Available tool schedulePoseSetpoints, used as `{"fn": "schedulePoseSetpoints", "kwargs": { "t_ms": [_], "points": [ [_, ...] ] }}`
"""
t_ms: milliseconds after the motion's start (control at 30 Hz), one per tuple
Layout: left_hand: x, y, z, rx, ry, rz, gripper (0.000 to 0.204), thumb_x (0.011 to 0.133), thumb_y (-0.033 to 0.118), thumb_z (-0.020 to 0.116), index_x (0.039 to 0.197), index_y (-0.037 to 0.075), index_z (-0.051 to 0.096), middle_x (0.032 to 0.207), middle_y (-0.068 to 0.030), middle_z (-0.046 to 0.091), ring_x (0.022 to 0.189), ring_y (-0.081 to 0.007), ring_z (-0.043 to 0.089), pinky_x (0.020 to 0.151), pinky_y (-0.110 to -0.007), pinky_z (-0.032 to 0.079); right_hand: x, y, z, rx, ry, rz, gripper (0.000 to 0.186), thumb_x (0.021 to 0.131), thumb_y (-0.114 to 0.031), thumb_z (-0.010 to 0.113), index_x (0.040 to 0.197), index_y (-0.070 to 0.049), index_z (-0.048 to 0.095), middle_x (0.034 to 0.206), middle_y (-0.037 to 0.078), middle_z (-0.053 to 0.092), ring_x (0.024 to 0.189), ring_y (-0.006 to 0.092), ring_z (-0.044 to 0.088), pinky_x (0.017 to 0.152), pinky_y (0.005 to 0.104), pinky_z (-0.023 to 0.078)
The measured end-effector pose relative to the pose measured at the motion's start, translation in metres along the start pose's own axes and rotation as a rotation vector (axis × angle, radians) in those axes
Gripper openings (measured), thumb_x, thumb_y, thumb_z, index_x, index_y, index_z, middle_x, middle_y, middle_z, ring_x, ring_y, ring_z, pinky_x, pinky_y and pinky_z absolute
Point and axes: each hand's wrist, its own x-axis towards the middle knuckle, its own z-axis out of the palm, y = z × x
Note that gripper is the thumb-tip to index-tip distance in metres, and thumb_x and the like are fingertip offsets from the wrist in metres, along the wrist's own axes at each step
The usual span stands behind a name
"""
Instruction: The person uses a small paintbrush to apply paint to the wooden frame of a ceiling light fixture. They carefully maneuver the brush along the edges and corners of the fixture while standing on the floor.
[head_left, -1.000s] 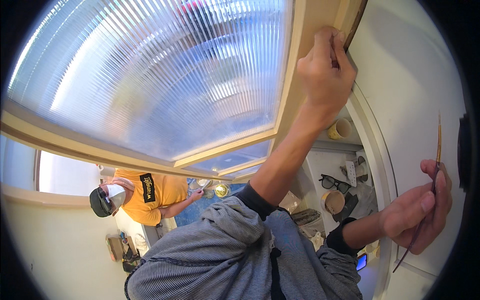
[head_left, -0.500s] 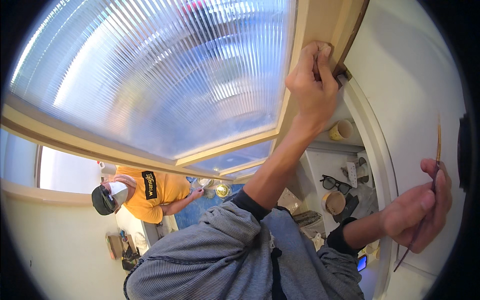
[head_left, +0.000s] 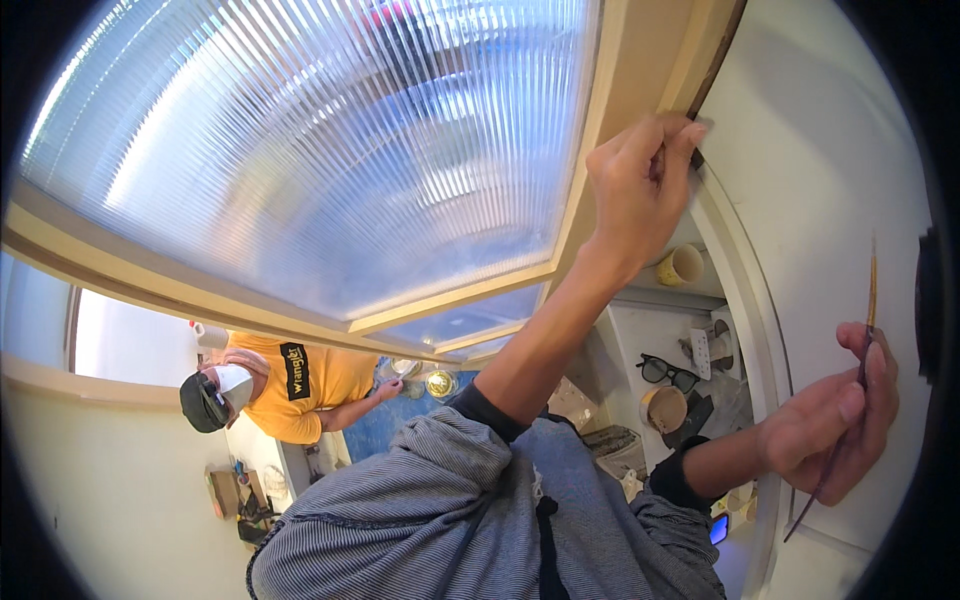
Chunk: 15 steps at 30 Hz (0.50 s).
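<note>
My left hand (head_left: 642,190) is raised to the pale wooden frame (head_left: 640,80). Its thumb and fingers are pinched together at the frame's dark outer edge, beside the white wall. Whatever the pinch may hold is hidden. Ribbed translucent glass (head_left: 350,150) fills the frame to the left of this hand. Lower down on the right, my right hand (head_left: 830,425) grips a thin paintbrush (head_left: 872,290) with a dark handle. The brush points upward, its fine tip close to the white wall (head_left: 800,200).
Below my arms, a shelf holds sunglasses (head_left: 668,374), a tub of brown stuff (head_left: 664,409) and a yellowish cup (head_left: 681,265). A person in an orange shirt (head_left: 335,385), wearing a cap and mask, stands by a blue surface (head_left: 385,435) at left. A lit phone (head_left: 719,528) lies low.
My left hand has moved right, from the frame's face to its outer edge by the wall. My right hand keeps the paintbrush almost where it was.
</note>
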Motion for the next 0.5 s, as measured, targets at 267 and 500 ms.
{"fn": "schedulePoseSetpoints", "kwargs": {
  "t_ms": [267, 500],
  "points": [
    [0.013, 0.000, 0.011, 0.004, 0.125, -0.056, 0.011, 0.087, 0.008, 0.071, 0.094, 0.000, 0.068, 0.051, 0.0032, 0.035, 0.046, -0.0031, 0.032, 0.043, -0.022, 0.026, -0.003, 0.001, 0.002, -0.008, 0.020, -0.006, 0.029, 0.093, 0.001, 0.039, 0.114, 0.018, 0.049, 0.097, 0.031, 0.058, 0.073, 0.0360, 0.061, 0.063, 0.0417, 0.053],
    [0.013, -0.009, 0.016, 0.130, 0.163, 0.159, 0.004, 0.088, 0.003, 0.067, 0.091, 0.002, 0.065, 0.054, -0.0022, 0.048, 0.046, -0.0061, 0.041, 0.042, -0.023, 0.032, -0.002, 0.000, 0.002, -0.016, 0.028, -0.010, 0.030, 0.092, 0.001, 0.039, 0.114, 0.019, 0.049, 0.094, 0.031, 0.058, 0.073, 0.0372, 0.062, 0.063, 0.0432, 0.053]
  ]
}}
